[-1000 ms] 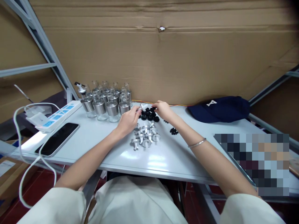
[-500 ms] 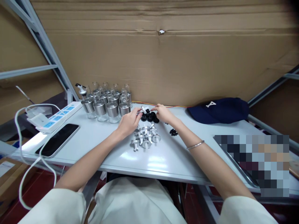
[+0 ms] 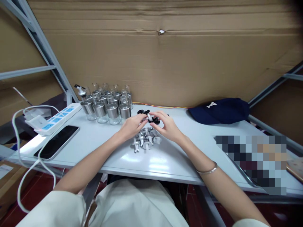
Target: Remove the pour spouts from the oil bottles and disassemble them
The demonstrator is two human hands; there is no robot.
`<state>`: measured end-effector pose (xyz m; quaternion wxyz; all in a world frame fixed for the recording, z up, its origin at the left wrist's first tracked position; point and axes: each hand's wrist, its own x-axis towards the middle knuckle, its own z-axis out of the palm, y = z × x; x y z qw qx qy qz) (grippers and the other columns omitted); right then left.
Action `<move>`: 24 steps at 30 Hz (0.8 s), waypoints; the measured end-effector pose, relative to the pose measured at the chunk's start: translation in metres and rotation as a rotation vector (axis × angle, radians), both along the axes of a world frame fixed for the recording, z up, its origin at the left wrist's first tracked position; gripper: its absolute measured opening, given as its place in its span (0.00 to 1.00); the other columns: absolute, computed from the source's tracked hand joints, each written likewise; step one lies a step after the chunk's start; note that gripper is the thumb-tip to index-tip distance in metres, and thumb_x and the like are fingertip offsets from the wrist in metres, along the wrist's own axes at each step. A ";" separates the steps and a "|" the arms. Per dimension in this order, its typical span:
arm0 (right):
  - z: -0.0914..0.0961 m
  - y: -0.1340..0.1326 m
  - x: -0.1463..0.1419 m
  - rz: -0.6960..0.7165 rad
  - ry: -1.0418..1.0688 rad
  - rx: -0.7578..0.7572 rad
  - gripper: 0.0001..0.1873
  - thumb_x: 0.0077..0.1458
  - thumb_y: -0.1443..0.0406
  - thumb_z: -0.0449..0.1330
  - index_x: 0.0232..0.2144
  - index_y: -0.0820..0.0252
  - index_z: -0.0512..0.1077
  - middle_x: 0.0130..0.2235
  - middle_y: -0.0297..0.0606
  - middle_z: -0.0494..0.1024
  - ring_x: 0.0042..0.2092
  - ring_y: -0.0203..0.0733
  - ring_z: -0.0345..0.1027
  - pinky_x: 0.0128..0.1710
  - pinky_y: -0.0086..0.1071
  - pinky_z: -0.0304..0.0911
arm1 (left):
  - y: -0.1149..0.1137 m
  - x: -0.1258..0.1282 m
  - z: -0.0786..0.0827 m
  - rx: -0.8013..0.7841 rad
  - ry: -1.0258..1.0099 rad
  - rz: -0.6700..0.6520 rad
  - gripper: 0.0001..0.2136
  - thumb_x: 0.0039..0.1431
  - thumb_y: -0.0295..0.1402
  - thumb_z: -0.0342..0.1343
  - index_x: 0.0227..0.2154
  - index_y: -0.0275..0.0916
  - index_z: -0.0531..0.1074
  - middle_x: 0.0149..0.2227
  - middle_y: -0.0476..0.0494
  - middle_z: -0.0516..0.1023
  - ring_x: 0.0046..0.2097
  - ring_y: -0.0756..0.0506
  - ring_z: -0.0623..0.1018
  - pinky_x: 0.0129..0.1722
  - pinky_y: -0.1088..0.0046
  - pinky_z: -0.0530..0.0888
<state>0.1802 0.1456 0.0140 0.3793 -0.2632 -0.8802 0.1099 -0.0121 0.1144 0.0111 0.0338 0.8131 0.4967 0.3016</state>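
Close together over the middle of the table, my left hand (image 3: 132,126) and my right hand (image 3: 167,127) are both closed on one silver-white pourer spout (image 3: 150,117). My left fingertips grip its left end. My right thumb and index finger curve around its disc. Below the hands lies a pile of similar pourer spouts (image 3: 147,145), with flat discs and short stems. Black stoppers (image 3: 156,120) sit just behind the hands, partly hidden by my fingers. More small black pieces (image 3: 142,112) lie behind the left fingertips.
Several glass bottles with steel sleeves (image 3: 112,112) stand at the back left, one with a pourer (image 3: 81,91). A power strip (image 3: 56,119), a phone (image 3: 58,142) and a looped white cable (image 3: 19,151) lie left. A navy cap (image 3: 222,112) and a blurred-out item (image 3: 255,164) lie right.
My right hand has moved from the black stoppers to the spout in my left hand and now grips it too. The view has shifted slightly.
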 end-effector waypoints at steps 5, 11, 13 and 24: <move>0.004 -0.003 -0.001 -0.002 -0.008 -0.021 0.16 0.57 0.61 0.55 0.47 0.56 0.68 0.46 0.43 0.72 0.47 0.43 0.67 0.49 0.37 0.62 | 0.005 -0.002 -0.004 0.051 0.145 -0.093 0.12 0.65 0.35 0.41 0.41 0.38 0.68 0.40 0.42 0.73 0.42 0.45 0.74 0.43 0.69 0.70; 0.015 -0.010 0.001 -0.052 -0.259 -0.032 0.17 0.51 0.65 0.56 0.46 0.59 0.70 0.43 0.43 0.74 0.41 0.44 0.69 0.43 0.36 0.60 | 0.004 -0.001 -0.007 0.045 0.117 -0.188 0.14 0.64 0.38 0.43 0.40 0.36 0.70 0.42 0.39 0.72 0.45 0.44 0.72 0.47 0.67 0.69; 0.018 -0.012 0.002 -0.103 -0.258 -0.063 0.14 0.50 0.66 0.57 0.40 0.59 0.72 0.42 0.42 0.75 0.40 0.43 0.69 0.44 0.36 0.59 | 0.004 -0.001 -0.007 0.022 0.057 -0.210 0.15 0.65 0.38 0.42 0.41 0.36 0.71 0.43 0.39 0.71 0.46 0.45 0.71 0.49 0.67 0.68; 0.021 0.006 0.030 -0.318 -0.399 -0.670 0.15 0.48 0.55 0.58 0.28 0.61 0.71 0.26 0.38 0.77 0.27 0.37 0.67 0.27 0.28 0.59 | 0.002 -0.014 0.009 -0.501 -0.002 -0.196 0.25 0.64 0.49 0.35 0.61 0.50 0.53 0.67 0.48 0.46 0.67 0.44 0.45 0.64 0.56 0.45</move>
